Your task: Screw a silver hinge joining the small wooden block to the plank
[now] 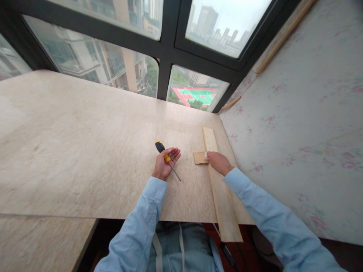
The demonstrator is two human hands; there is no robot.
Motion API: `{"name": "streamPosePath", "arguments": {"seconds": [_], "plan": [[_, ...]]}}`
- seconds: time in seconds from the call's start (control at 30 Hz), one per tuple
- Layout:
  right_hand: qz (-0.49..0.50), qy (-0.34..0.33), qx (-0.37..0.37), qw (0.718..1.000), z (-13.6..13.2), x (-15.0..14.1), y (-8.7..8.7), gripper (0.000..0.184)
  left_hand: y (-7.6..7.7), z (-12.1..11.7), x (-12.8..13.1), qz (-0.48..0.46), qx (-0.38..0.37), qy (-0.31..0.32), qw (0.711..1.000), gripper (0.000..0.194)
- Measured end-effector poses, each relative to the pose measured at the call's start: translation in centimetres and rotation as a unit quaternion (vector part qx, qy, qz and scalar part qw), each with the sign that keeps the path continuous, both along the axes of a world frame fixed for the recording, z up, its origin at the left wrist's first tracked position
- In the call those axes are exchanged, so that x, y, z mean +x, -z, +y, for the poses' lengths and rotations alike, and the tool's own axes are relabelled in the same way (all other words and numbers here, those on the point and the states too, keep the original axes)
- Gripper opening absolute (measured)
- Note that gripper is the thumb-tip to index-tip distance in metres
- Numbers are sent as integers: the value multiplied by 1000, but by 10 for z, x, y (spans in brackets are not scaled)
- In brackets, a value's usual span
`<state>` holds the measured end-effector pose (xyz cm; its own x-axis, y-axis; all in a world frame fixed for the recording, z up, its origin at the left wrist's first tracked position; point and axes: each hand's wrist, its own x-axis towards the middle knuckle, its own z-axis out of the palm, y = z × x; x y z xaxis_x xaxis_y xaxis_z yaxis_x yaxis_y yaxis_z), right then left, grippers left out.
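A black-and-yellow screwdriver (160, 147) lies across my left hand (166, 162), held under the thumb with its shaft pointing down to the right. That palm faces up with the fingers stretched out, and something small and dark, too small to name, rests in it. On the right, my right hand (218, 161) pinches a small shiny metal piece (206, 154) against a short wooden block (200, 158). The block lies crosswise at the left edge of a long wooden plank (222, 200). My right fingertips partly hide the metal piece and the place where block and plank meet.
The plank rests on a beige stone-look sill (85, 151), and its near end juts past the front edge. A flowered wall (297, 124) rises close on the right. Dark window frames (167, 49) stand behind. Below the edge lies a black cable (228, 257).
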<state>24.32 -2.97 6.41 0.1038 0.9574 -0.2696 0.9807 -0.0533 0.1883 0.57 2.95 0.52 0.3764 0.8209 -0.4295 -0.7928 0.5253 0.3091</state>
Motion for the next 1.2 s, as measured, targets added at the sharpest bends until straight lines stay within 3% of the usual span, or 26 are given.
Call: {"name": "streamPosePath", "arguments": {"seconds": [0.27,0.8,1.2], "plan": [[-9,-9,1,1000,-3,2,-7,27,1,1,0,-9,1,2,1000,12],[9,-82,-21,996,5,4,-7,13,1,0,-1,-4,7,1,1000,11],[131,-99,20,986,7,12,3,16,2,0,0,2,5,3,1000,11]]}}
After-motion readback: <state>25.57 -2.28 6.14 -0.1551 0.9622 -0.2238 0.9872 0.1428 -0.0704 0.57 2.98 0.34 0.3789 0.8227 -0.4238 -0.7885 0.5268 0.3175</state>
